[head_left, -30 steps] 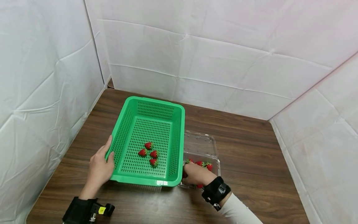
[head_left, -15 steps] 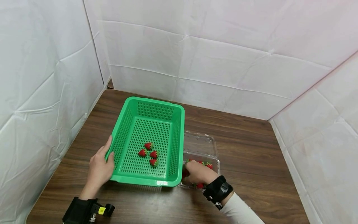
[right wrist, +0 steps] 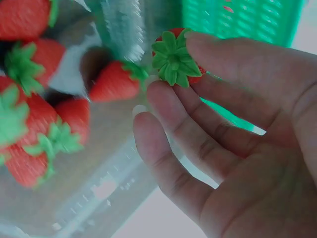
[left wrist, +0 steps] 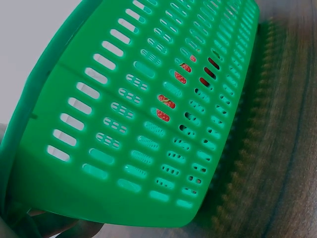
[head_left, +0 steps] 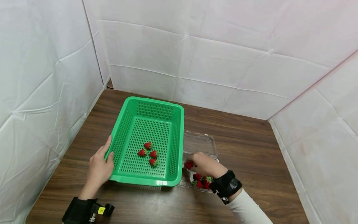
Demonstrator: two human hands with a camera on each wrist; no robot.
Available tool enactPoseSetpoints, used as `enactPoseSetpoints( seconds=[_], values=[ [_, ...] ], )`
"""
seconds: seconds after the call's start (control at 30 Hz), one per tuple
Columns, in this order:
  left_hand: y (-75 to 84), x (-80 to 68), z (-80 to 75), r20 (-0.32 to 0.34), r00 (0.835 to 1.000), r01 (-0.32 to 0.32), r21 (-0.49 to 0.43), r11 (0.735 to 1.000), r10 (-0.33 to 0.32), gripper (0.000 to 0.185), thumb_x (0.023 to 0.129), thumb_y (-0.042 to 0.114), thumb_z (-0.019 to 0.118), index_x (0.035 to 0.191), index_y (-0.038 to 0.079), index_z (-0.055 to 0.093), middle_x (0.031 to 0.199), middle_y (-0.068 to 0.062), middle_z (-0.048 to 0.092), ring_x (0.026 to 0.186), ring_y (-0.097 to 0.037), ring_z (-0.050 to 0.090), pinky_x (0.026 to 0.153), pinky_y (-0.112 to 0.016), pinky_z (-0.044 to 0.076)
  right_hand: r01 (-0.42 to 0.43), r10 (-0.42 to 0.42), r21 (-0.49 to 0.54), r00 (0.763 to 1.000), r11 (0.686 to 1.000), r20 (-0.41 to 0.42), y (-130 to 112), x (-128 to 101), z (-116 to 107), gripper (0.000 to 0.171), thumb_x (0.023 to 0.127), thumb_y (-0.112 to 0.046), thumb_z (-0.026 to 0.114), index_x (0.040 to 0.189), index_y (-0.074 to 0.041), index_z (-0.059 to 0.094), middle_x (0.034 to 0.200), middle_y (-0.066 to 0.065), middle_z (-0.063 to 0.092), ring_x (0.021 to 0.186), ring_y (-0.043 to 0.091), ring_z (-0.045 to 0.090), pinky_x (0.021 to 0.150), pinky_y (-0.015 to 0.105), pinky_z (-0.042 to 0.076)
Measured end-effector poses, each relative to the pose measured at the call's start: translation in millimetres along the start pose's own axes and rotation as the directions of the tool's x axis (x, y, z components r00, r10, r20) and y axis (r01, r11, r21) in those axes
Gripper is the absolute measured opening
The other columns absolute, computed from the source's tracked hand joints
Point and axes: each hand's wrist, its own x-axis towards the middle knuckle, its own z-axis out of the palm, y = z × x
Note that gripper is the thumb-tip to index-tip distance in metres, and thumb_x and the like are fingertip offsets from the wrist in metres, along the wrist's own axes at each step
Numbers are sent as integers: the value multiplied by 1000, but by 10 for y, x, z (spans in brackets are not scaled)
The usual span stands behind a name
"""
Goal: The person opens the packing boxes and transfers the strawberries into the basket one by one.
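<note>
Green perforated basket (head_left: 148,143): left hand (head_left: 99,167) grips its rim, right hand (head_left: 203,164) beside it pinches a strawberry (head_left: 188,165).

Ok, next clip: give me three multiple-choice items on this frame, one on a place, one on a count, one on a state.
1. Where does the clear plastic box sit?
A. Inside the basket
B. On the table, right of the basket
C. Left of the basket

2. How many strawberries lie in the green basket?
A. Two
B. Four
C. Seven

3. What is the right hand doing?
A. Pinching a strawberry
B. Lying flat on the table
C. Gripping the basket rim

Answers:
1 B, the box stands against the basket's right wall.
2 B, four red berries show on the basket floor.
3 A, a strawberry sits between the fingertips; the left hand holds the basket's edge.
</note>
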Motion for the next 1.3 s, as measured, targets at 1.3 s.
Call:
enactPoseSetpoints(
  seconds=[1.3],
  values=[
    [1, 3, -1, 10, 1000, 6, 2, 1000, -6, 61, 98, 2, 49, 154, 14, 27, 141, -32, 46, 53, -24, 59, 63, -40, 43, 101, -116, -121, 986, 988, -124, -636, 294, -814, 16, 88, -14, 71, 101, -8, 65, 97, 3, 61, 83, 14, 52, 73, 27, 43]
  ],
)
